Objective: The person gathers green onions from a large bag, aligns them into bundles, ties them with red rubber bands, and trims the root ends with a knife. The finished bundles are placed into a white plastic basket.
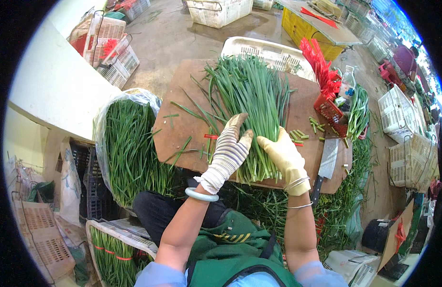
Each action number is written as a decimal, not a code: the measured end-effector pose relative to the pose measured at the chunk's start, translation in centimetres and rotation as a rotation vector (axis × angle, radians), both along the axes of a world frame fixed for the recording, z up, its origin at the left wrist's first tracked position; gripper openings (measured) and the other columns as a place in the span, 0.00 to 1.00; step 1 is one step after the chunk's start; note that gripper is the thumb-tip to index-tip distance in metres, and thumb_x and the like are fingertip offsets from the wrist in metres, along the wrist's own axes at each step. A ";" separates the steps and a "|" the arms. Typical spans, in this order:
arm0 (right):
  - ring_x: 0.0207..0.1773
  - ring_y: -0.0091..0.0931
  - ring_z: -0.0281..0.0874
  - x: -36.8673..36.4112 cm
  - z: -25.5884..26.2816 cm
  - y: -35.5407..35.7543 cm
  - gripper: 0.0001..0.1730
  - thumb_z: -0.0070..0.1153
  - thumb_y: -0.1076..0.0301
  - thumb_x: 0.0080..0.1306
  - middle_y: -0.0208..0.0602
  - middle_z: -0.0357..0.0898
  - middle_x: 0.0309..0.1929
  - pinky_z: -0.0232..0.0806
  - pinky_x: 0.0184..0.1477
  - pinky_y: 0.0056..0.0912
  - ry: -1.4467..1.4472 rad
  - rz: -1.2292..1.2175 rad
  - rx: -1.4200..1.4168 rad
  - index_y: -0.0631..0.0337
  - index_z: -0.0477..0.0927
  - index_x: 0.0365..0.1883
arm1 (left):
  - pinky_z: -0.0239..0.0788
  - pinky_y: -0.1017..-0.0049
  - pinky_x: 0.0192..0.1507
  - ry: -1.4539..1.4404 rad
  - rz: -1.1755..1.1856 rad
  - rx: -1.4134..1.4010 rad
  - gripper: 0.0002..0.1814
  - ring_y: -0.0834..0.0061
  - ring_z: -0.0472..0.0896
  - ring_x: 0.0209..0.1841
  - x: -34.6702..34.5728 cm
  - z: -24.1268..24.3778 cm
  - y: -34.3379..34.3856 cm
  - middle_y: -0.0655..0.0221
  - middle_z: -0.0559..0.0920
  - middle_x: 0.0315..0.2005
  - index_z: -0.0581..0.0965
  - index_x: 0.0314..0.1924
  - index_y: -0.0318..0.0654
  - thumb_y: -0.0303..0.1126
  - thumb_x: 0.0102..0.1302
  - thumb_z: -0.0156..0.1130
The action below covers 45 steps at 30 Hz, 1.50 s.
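A large bundle of garlic chives [251, 93] lies on a brown board [192, 93], leaves pointing away from me and pale cut stems over the near edge. My left hand [233, 143], in a striped knit glove, presses on the bundle's left side. On its right side, my right hand [283, 154] in a pale yellow glove grips the lower stems. Some of the fingers are hidden. To the right rests a cleaver [328, 158] with a black handle, near short cut stem pieces [298, 135]. A red strip [211, 136] lies beside my left hand.
A red basket [328, 108] with red ties [321, 68] stands at the board's right, near a clear bottle [347, 80]. Loose chives fill a plastic-lined container [131, 143] at left. Tied bundles [111, 254] sit in a crate below. Beyond the board is a white basket [267, 46]; a person [404, 61] sits far right.
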State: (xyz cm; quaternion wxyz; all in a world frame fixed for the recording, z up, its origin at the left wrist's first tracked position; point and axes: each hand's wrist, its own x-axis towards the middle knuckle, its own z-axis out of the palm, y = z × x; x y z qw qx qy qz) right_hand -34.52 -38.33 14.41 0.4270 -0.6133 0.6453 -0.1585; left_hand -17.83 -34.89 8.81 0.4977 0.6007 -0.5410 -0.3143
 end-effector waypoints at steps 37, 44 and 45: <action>0.41 0.55 0.82 0.7 0.7 2.3 0.33 0.43 0.45 0.80 0.62 0.83 0.36 0.72 0.45 0.57 0.625 0.274 -0.418 0.69 0.84 0.34 | 0.74 0.55 0.51 -0.759 -0.185 0.519 0.33 0.56 0.88 0.48 0.5 4.6 -0.1 0.56 0.89 0.43 0.87 0.46 0.37 0.62 0.73 0.53; 0.45 0.56 0.82 -1.5 1.6 1.0 0.34 0.42 0.44 0.80 0.62 0.84 0.39 0.72 0.47 0.51 0.663 0.312 -0.377 0.71 0.84 0.44 | 0.75 0.55 0.48 -0.654 0.027 0.358 0.21 0.56 0.86 0.43 8.1 5.0 9.4 0.59 0.86 0.37 0.82 0.45 0.39 0.51 0.71 0.59; 0.43 0.54 0.81 -1.3 2.7 1.9 0.32 0.42 0.46 0.81 0.61 0.84 0.38 0.72 0.47 0.50 0.594 0.278 -0.387 0.71 0.83 0.46 | 0.76 0.54 0.46 -0.683 0.083 0.298 0.20 0.53 0.86 0.42 9.6 4.1 11.2 0.58 0.85 0.35 0.81 0.45 0.37 0.48 0.70 0.60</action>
